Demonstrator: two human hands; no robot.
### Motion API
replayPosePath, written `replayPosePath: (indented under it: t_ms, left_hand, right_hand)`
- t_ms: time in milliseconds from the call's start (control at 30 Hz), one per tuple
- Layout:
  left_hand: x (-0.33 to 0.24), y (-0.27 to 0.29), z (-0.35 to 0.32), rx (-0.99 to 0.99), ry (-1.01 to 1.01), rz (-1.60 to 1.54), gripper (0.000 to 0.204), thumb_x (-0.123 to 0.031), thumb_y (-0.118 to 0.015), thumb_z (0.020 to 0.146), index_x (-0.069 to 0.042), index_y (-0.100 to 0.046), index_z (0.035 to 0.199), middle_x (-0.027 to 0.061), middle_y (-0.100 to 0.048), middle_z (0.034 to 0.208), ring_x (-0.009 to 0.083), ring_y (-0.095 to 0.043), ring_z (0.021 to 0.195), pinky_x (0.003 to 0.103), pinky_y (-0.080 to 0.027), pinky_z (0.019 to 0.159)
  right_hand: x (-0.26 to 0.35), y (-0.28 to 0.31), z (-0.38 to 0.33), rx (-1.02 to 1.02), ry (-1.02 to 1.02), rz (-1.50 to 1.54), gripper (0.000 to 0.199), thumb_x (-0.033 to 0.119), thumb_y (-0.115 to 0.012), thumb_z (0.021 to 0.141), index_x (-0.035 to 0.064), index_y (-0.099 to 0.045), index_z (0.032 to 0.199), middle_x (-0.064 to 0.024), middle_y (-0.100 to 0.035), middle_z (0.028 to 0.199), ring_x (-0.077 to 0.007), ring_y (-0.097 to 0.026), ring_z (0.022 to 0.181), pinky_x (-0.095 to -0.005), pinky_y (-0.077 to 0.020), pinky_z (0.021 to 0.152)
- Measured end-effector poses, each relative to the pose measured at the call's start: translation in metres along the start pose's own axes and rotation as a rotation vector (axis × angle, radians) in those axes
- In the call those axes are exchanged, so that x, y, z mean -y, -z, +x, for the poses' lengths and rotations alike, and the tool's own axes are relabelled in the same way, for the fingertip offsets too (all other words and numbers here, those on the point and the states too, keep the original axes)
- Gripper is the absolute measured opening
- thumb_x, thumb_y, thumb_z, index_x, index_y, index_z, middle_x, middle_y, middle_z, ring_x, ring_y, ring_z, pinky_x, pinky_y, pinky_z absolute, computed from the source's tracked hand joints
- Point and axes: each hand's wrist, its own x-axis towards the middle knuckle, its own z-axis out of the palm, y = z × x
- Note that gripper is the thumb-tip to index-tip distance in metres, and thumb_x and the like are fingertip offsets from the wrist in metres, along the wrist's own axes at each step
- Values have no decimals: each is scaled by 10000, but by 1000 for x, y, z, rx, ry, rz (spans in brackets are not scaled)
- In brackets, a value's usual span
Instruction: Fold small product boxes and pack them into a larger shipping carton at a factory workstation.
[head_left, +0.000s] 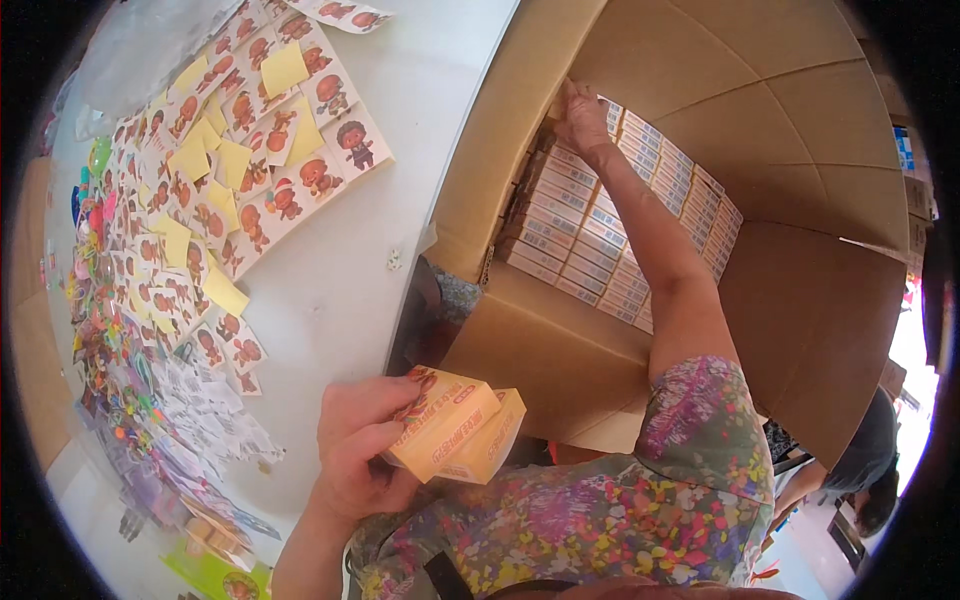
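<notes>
My left hand (365,440) is closed around small orange-yellow boxes (450,425), at least two, stacked together near my chest. My right arm reaches into a large open cardboard carton (560,335). Tight rows of small, thin white-and-orange boxes (590,235) fill its bottom. At the carton's far left corner, my right hand (585,118) has its fingers bent downward beside the end of a row. Whatever those fingers grip is hidden by the hand and the shade.
On the white table (350,235) at left lie sheets of cartoon-figure stickers (320,180) with yellow paper slips (285,70). Along its left side, colourful small trinkets (110,370) are heaped. Raised carton flaps (810,310) flank my right arm. Another person (865,450) is at the far right.
</notes>
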Motion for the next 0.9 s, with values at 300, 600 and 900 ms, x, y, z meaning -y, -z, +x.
replayPosePath:
  t_ms: [300, 600, 900]
  left_hand:
    - [3, 1, 4, 26, -10, 12, 382, -108, -786, 701, -92, -494, 947, 154, -656, 1074, 316, -652, 899, 390, -444, 757]
    - [8, 0, 5, 10, -16, -11, 410, -120, -807, 691, -97, -480, 937, 159, -656, 1054, 313, -660, 886, 383, -440, 730]
    - [6, -1, 6, 22, -4, -19, 364, -110, -782, 691, -100, -499, 920, 144, -657, 1060, 313, -672, 869, 367, -416, 687]
  right_hand:
    - [-32, -11, -8, 10, -158, 273, 787, 425, -829, 672, 119, -515, 1326, -135, -570, 1292, -311, -462, 1244, -521, -301, 1013]
    - [-7, 9, -11, 30, -20, 44, 764, 411, -839, 673, 121, -518, 1303, -109, -604, 1226, -299, -487, 1178, -511, -273, 1016]
    - [-6, 11, -10, 42, -22, -162, 810, 428, -811, 711, 88, -431, 1340, -137, -545, 1288, -299, -410, 1250, -546, -295, 996]
